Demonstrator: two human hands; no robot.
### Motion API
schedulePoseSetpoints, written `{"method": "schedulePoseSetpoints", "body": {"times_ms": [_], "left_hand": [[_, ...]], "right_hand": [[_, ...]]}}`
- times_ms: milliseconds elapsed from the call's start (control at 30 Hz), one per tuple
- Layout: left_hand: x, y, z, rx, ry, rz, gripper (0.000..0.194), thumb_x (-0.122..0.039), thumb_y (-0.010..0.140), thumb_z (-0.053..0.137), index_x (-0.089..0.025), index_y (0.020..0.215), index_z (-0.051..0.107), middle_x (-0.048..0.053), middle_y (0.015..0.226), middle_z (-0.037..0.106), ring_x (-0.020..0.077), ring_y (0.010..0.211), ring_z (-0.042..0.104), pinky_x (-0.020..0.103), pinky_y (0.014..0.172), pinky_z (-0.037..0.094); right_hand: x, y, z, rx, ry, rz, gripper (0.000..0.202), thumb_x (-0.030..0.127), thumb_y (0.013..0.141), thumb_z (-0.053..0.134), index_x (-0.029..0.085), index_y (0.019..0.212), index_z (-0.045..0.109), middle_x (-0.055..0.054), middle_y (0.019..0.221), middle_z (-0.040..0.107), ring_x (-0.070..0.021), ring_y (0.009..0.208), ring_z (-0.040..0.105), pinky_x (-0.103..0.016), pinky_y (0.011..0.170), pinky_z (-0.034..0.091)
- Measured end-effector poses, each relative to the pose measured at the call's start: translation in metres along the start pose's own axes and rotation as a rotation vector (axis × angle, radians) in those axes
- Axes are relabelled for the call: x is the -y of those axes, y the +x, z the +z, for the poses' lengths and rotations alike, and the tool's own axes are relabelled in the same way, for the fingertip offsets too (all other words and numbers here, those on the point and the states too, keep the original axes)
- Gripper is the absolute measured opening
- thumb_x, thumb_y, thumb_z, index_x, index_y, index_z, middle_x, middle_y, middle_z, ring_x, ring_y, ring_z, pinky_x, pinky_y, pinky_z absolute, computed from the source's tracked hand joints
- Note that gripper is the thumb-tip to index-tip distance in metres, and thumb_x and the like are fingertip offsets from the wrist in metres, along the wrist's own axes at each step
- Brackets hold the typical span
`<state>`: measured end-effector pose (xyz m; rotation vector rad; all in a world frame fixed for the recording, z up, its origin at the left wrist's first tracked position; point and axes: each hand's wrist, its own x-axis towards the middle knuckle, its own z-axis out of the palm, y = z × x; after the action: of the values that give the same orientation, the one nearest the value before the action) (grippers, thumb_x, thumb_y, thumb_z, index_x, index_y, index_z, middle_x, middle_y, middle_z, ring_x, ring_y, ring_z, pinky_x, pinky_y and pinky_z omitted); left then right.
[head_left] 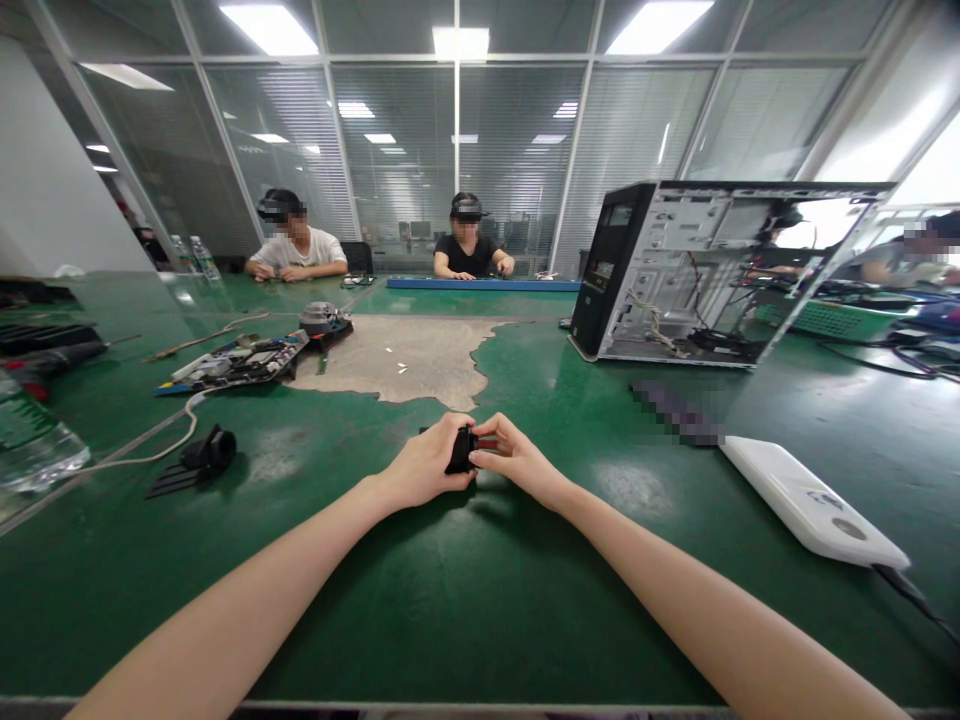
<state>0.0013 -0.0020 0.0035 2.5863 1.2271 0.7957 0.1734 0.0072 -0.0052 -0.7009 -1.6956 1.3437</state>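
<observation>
My left hand is closed around a small black boxy part just above the green table. Much of the part is hidden behind the fingers, so I cannot make out its exact kind. From the right, the thumb and fingers of my right hand pinch the end of the same part. Something reddish shows between the right fingers, too small to name. Beyond both hands lies a bare greyish patch of the tabletop with a few white scraps on it.
An opened computer case stands at the right, behind a white power strip. To the left are a circuit board with a cooler, a black bracket-like piece and a plastic bottle. Two people sit across the table.
</observation>
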Motion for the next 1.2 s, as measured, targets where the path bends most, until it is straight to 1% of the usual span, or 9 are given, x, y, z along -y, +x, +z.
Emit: {"method": "schedulePoseSetpoints", "body": {"times_ms": [133,300,500,667,733,833,967,1100,1200], "left_hand": [[-0.0005,0.0004,-0.0004,0.002,-0.002,-0.014,0.057,-0.028,0.065,0.057,-0.024,0.114,0.028,0.005,0.111,0.043,0.0214,0.095,0.05,0.037,0.078,0.042],[-0.0001,-0.0001,-0.0005,-0.002,-0.002,0.001,0.056,-0.028,0.066,0.057,-0.023,0.114,0.029,0.005,0.11,0.044,0.0211,0.095,0.05,0.036,0.078,0.043],[0.0005,-0.0006,0.0002,-0.006,-0.002,0.0,0.055,-0.027,0.066,0.056,-0.023,0.113,0.029,0.005,0.109,0.044,0.0204,0.093,0.051,0.036,0.077,0.043],[-0.0013,-0.0003,-0.0012,0.003,-0.001,0.001,0.056,-0.027,0.066,0.057,-0.024,0.113,0.028,0.005,0.111,0.043,0.0215,0.096,0.049,0.036,0.079,0.042],[-0.0018,-0.0001,-0.0015,0.005,-0.001,0.0,0.056,-0.027,0.066,0.057,-0.024,0.113,0.028,0.005,0.11,0.043,0.0216,0.096,0.049,0.036,0.079,0.042],[-0.0015,0.0001,-0.0014,0.008,0.002,-0.006,0.056,-0.028,0.066,0.057,-0.023,0.114,0.028,0.005,0.11,0.043,0.0216,0.096,0.049,0.037,0.079,0.043],[-0.0003,0.0,-0.001,0.006,-0.002,0.0,0.056,-0.029,0.066,0.057,-0.023,0.114,0.029,0.006,0.111,0.043,0.0217,0.096,0.05,0.037,0.079,0.043],[-0.0001,-0.0004,-0.0012,0.007,0.007,-0.003,0.056,-0.029,0.066,0.057,-0.024,0.114,0.029,0.005,0.111,0.043,0.0216,0.095,0.05,0.037,0.078,0.043],[-0.0004,-0.0006,-0.0011,0.006,0.011,-0.001,0.054,-0.028,0.067,0.056,-0.023,0.113,0.029,0.006,0.111,0.043,0.0212,0.094,0.051,0.037,0.077,0.044]], "right_hand": [[-0.0017,0.0006,0.0006,-0.016,0.004,0.016,0.025,0.028,0.068,0.061,0.021,0.085,0.044,0.0,0.095,0.049,-0.0133,0.087,0.054,-0.031,0.078,0.044],[-0.0006,0.0007,0.0006,-0.04,-0.015,0.069,0.031,0.026,0.067,0.062,0.021,0.093,0.045,-0.001,0.093,0.049,-0.0134,0.087,0.054,-0.031,0.078,0.044],[0.0009,0.0004,-0.0004,0.036,0.023,0.028,0.032,0.024,0.062,0.066,0.021,0.085,0.044,0.001,0.092,0.051,-0.0142,0.089,0.054,-0.032,0.081,0.043],[-0.0017,0.0015,-0.0001,-0.035,-0.013,0.032,0.022,0.029,0.067,0.061,0.02,0.082,0.046,0.0,0.092,0.052,-0.0143,0.088,0.054,-0.032,0.081,0.043],[-0.0024,0.0016,0.0002,-0.045,-0.017,0.028,0.021,0.029,0.068,0.06,0.021,0.082,0.047,0.001,0.091,0.052,-0.0137,0.087,0.054,-0.032,0.081,0.043],[-0.0021,0.0012,0.0006,-0.053,-0.017,0.032,0.024,0.028,0.068,0.061,0.021,0.087,0.048,0.0,0.091,0.05,-0.0127,0.085,0.054,-0.032,0.081,0.043],[-0.0011,0.0011,0.0003,-0.058,-0.02,0.071,0.031,0.027,0.068,0.061,0.022,0.095,0.046,-0.001,0.093,0.05,-0.0127,0.085,0.055,-0.033,0.081,0.043],[-0.001,0.0013,-0.0006,-0.025,0.0,0.048,0.028,0.025,0.065,0.063,0.021,0.087,0.046,0.0,0.095,0.05,-0.0131,0.086,0.054,-0.032,0.081,0.042],[-0.0007,0.0008,-0.0004,0.008,0.032,0.028,0.03,0.023,0.063,0.065,0.021,0.084,0.045,0.001,0.094,0.05,-0.0133,0.086,0.055,-0.031,0.078,0.043]]}}
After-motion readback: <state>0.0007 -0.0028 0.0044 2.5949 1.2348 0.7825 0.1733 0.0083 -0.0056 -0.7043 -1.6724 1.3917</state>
